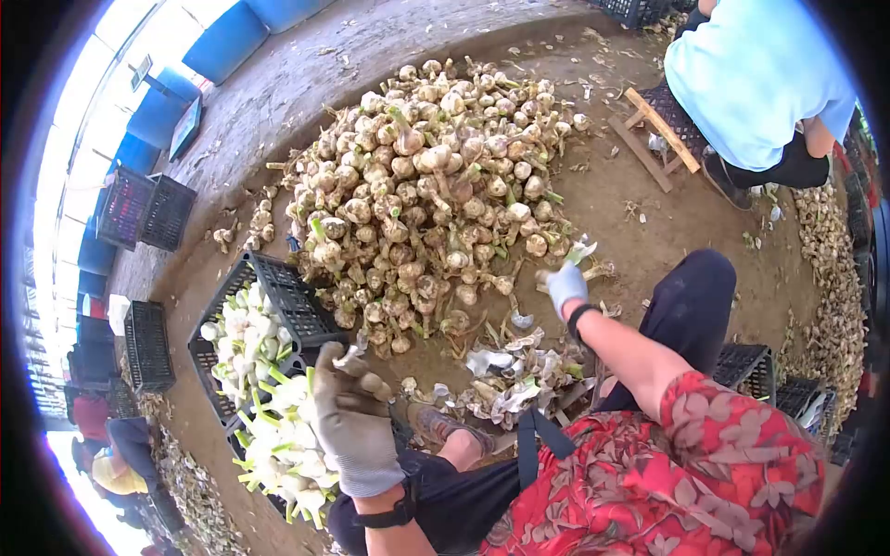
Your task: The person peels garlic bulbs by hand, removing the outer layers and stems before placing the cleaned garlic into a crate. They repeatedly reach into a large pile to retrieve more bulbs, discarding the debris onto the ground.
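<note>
My left hand (357, 422), in a dirty grey work glove, hovers beside a black crate (301, 301) of cleaned white garlic (278, 435). Its fingers are curled; whether anything is inside them I cannot make out. My right hand (566, 285), gloved in pale grey, reaches out at the right edge of a large heap of unpeeled garlic (417, 195). The right fingers are closed around a pale green-white piece of garlic skin (581, 250) that sticks up past them. Loose garlic skins (519, 380) lie on the ground between my feet.
A co-worker in a light blue shirt (756, 79) sits at the upper right near a wooden frame (654, 139). Black crates (148, 343) and blue barrels (227, 42) stand on the left. More garlic (820, 269) lies along the right, and another crate (742, 369) stands behind my right knee.
</note>
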The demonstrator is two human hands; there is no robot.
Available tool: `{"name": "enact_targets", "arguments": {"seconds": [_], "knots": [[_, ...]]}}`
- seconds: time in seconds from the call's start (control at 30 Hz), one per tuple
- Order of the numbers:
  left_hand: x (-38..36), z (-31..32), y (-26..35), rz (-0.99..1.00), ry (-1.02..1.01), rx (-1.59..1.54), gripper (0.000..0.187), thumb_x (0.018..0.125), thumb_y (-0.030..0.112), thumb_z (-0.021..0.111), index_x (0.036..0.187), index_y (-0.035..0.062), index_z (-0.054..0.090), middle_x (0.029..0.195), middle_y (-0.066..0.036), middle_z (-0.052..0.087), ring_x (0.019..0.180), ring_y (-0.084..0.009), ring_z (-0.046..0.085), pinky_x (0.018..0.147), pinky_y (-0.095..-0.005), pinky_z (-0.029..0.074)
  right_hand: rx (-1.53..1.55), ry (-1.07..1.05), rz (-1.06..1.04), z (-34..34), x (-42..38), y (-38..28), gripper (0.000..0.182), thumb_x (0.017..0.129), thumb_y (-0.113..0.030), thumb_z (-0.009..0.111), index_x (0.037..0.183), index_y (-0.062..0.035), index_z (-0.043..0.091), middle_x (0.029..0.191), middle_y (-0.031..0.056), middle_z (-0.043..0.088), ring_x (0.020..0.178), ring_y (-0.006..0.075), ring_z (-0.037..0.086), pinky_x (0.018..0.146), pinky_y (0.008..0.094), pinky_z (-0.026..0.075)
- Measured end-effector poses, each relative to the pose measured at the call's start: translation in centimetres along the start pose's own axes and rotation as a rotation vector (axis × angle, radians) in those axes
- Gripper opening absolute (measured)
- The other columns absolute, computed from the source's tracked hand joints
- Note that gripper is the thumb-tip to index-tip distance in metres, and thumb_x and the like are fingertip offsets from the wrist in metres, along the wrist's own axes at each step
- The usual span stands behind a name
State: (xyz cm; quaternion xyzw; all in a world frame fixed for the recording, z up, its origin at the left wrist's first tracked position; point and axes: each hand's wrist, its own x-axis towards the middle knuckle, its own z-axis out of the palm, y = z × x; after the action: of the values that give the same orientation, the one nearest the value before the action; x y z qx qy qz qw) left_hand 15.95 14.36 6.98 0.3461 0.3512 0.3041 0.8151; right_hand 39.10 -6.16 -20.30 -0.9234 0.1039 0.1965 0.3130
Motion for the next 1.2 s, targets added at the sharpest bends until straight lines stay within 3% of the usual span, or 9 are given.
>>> {"name": "enact_targets", "arguments": {"seconds": [0.1,0.23,0.27,0.43,0.57,0.63,0.73,0.83,1.2], "knots": [[0.0,-1.0,-1.7,-0.076,0.039,0.159,0.035,0.097,0.033,0.051,0.120,0.0056,0.054,0.091,-0.007,0.061,0.071,-0.0119,0.056,0.062,-0.0219,0.048,-0.049,0.436,0.047,3.0,7.7,2.5,0.067,0.073,-0.034,0.076,0.125,-0.0011,0.051,0.118,0.0243,0.060,0.104,0.0409,0.060,0.091,0.0440,0.049],[1.5,-2.3,-3.8,-0.222,0.073,0.178,0.033,0.098,0.027,0.050,0.121,0.0043,0.053,0.092,-0.008,0.061,0.071,-0.0153,0.056,0.063,-0.0302,0.047,-0.048,-0.061,0.040,-0.3,10.1,2.0,0.070,0.077,-0.042,0.069,0.137,-0.0115,0.049,0.143,0.0247,0.040,0.130,0.0390,0.042,0.107,0.0419,0.038],[1.9,-2.0,-4.1,-0.223,0.054,0.185,0.033,0.097,0.026,0.050,0.122,0.0035,0.053,0.093,-0.008,0.060,0.071,-0.0160,0.057,0.064,-0.0311,0.047,-0.104,0.061,-0.017,0.4,10.4,2.1,0.050,0.079,-0.038,0.066,0.122,-0.0129,0.062,0.126,0.0224,0.057,0.117,0.0376,0.054,0.097,0.0413,0.044],[3.3,0.5,-4.6,-0.220,-0.025,0.357,0.034,0.098,0.025,0.050,0.125,0.0050,0.053,0.093,-0.007,0.063,0.071,-0.0152,0.061,0.061,-0.0276,0.048,0.030,0.258,-0.130,1.7,11.1,2.7,0.028,0.079,-0.027,0.062,0.094,-0.0044,0.069,0.084,0.0194,0.068,0.076,0.0338,0.066,0.068,0.0415,0.049],[4.3,1.7,-6.7,-0.162,-0.160,0.748,0.037,0.094,0.018,0.056,0.129,0.0039,0.054,0.098,-0.007,0.063,0.074,-0.0108,0.060,0.067,-0.0251,0.051,0.376,-0.143,-0.218,-0.5,5.6,-2.0,0.027,0.085,-0.020,0.059,0.092,0.0054,0.066,0.075,0.0153,0.067,0.065,0.0266,0.065,0.062,0.0357,0.051],[4.9,-1.5,-12.0,0.139,-0.289,0.899,0.057,0.086,0.008,0.065,0.139,0.0044,0.044,0.118,-0.008,0.058,0.082,-0.0103,0.057,0.070,-0.0239,0.050,0.771,-0.685,-0.029,-5.2,-1.7,-6.2,0.022,0.090,-0.017,0.057,0.091,0.0015,0.069,0.073,0.0102,0.067,0.057,0.0198,0.060,0.054,0.0323,0.047],[1.9,-0.7,-14.8,0.182,-0.398,0.962,0.072,0.081,0.000,0.068,0.144,0.0030,0.033,0.123,-0.007,0.053,0.091,-0.0111,0.057,0.078,-0.0249,0.050,0.908,-0.882,-0.132,-9.4,-10.5,-8.8,0.023,0.094,-0.022,0.058,0.097,-0.0031,0.070,0.074,0.0046,0.067,0.053,0.0114,0.055,0.048,0.0261,0.043],[-2.1,1.6,-15.0,0.169,-0.317,0.472,0.069,0.080,-0.005,0.066,0.141,0.0011,0.036,0.119,-0.007,0.055,0.097,-0.0116,0.057,0.084,-0.0253,0.049,1.001,-0.849,-0.206,-9.1,-14.7,-8.5,0.031,0.093,-0.033,0.062,0.099,-0.0032,0.067,0.082,0.0036,0.066,0.058,0.0094,0.056,0.053,0.0258,0.046],[-9.3,-2.0,-13.0,0.286,-0.070,0.331,0.062,0.078,0.012,0.079,0.128,-0.0046,0.046,0.112,-0.009,0.058,0.100,-0.0157,0.058,0.089,-0.0276,0.049,0.785,-1.237,-0.352,-11.0,-20.2,-6.9,0.030,0.091,-0.025,0.065,0.101,0.0034,0.065,0.080,0.0032,0.064,0.066,0.0089,0.057,0.060,0.0247,0.047]]}}
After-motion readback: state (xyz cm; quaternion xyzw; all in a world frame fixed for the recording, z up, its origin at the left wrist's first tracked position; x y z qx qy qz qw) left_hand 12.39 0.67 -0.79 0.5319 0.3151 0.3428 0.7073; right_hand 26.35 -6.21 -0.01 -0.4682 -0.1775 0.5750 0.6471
